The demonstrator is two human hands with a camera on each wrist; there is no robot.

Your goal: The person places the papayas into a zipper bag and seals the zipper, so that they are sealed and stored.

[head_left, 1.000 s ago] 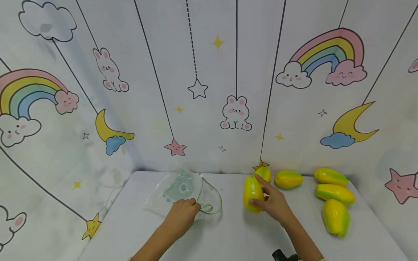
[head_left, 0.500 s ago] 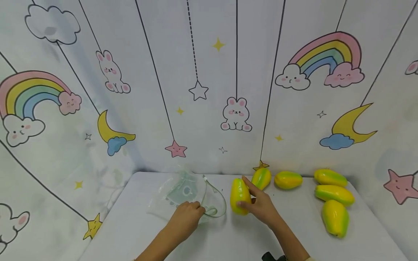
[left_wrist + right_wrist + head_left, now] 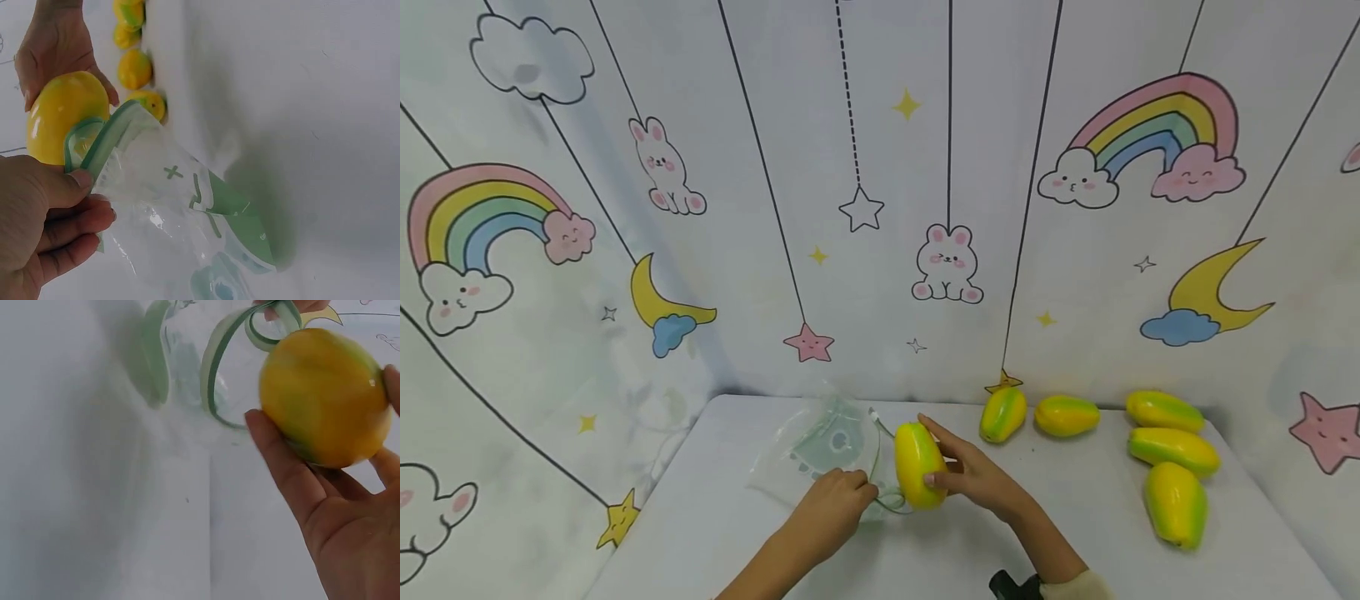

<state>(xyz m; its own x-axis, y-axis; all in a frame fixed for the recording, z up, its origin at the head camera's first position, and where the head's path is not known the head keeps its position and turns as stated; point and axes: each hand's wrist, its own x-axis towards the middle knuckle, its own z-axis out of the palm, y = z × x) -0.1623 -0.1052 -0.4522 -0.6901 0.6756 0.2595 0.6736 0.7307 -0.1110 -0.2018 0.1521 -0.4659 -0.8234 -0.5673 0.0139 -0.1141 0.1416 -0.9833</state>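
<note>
The right hand (image 3: 973, 477) grips a yellow-green mango (image 3: 919, 465), fingers (image 3: 281, 464) and thumb curled round its sides; a second ago it held this mango upright near the back row, and it has since carried it leftward across the counter (image 3: 1075, 533) to the bag's mouth. The left hand (image 3: 835, 510) pinches the green rim of the clear bag (image 3: 820, 446) between thumb and curled fingers (image 3: 69, 215), holding the opening raised toward the fruit; this hand has barely shifted, though the rim now stands nearer the mango, and the wrist views show the fruit just at the opening, partly behind the green rim, not yet inside. The bag lies on the counter left of centre, its body trailing toward the wall. Five more mangoes rest on the counter to the right, unmoved: two by the back wall (image 3: 1002, 413) (image 3: 1066, 415); three nearer the right edge (image 3: 1163, 410) (image 3: 1172, 451) (image 3: 1176, 503).
</note>
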